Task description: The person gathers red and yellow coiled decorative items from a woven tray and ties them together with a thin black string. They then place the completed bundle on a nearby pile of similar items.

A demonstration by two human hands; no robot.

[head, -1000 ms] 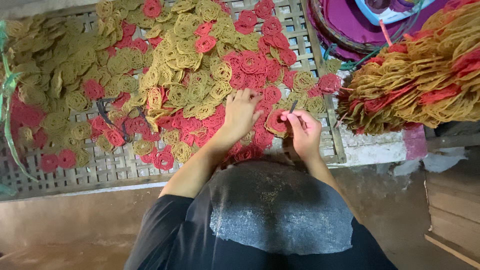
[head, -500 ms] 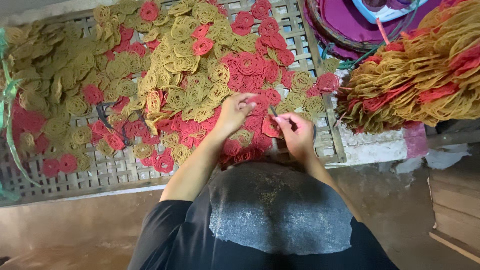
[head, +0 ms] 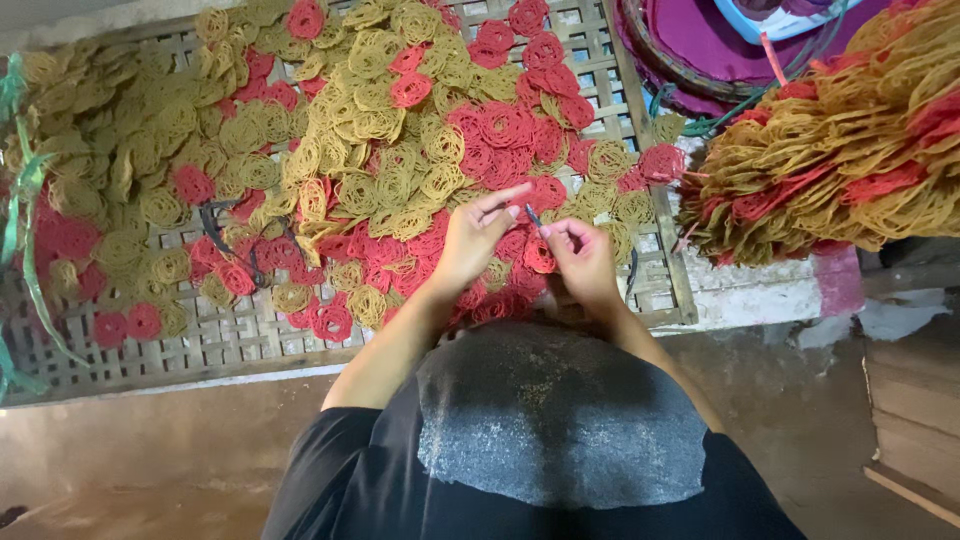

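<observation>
Our fingers (head: pixel 510 200) on the left hand (head: pixel 470 245) are stretched out and slightly apart, the forefinger reaching forward over the red discs, and they clamp on nothing that we can make out; the palm rests low over the pile. Our right hand (head: pixel 580 255) has its fingers drawn together, thumb and forefinger pinched on a thin dark strip (head: pixel 533 215) whose tip rises just between the two hands. Right under that pinch, touching the right hand, lies a red coiled noodle disc (head: pixel 540 255), though we cannot tell whether the hand grips it as well. Both hands work over the near right part of a woven bamboo tray (head: pixel 200 345), which is spread with many yellow coiled discs (head: pixel 385 120) and red coiled discs (head: pixel 510 125), overlapping in loose heaps. Another dark strip (head: pixel 215 215) lies among the discs toward the left of the tray, well apart from our hands. To the right of the tray, a tall stacked bundle of yellow and red discs (head: pixel 850 150) leans on its side. Beyond it, at the top, sits a round purple-lined basket (head: pixel 690 45). Green plastic cord (head: pixel 25 200) hangs along the tray's left edge. Our dark shirt with a grey printed patch (head: pixel 560 420) fills the foreground.
</observation>
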